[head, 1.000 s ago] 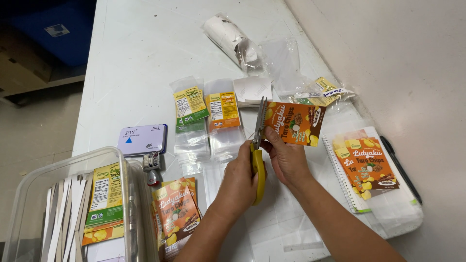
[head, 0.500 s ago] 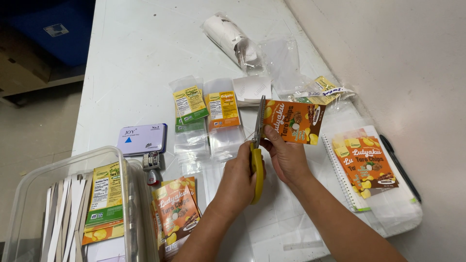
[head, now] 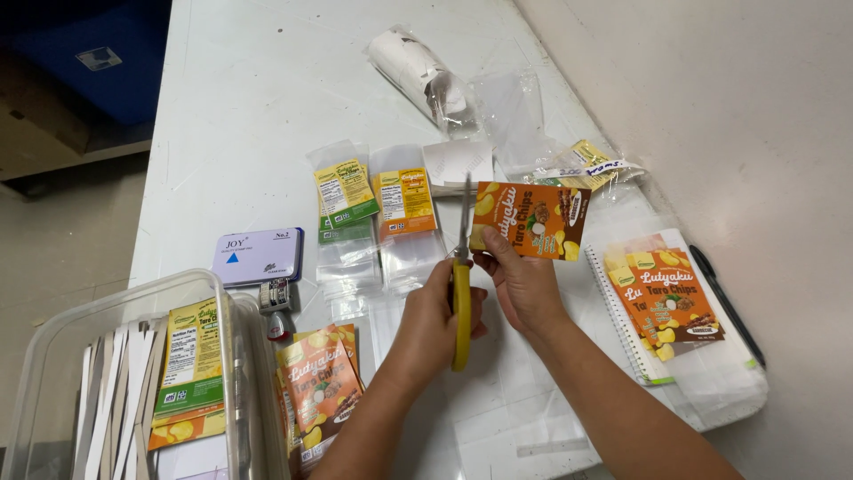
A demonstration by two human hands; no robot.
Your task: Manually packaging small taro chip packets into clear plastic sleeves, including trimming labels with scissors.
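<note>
My left hand grips yellow-handled scissors, blades pointing away from me and meeting the left edge of an orange printed label. My right hand pinches that label by its lower left corner and holds it above the white table. Just beyond the blades lie two clear sleeves with a green label and an orange-yellow label inside.
A clear plastic bin with paper strips and labels stands at the lower left. Beside it lie a stack of orange labels, a stamp pad and a small stamp. A notebook with labels and a pen sits right; rolled bags lie farther back.
The scissors and the label have stayed almost in place; the label has shifted only slightly in my right hand.
</note>
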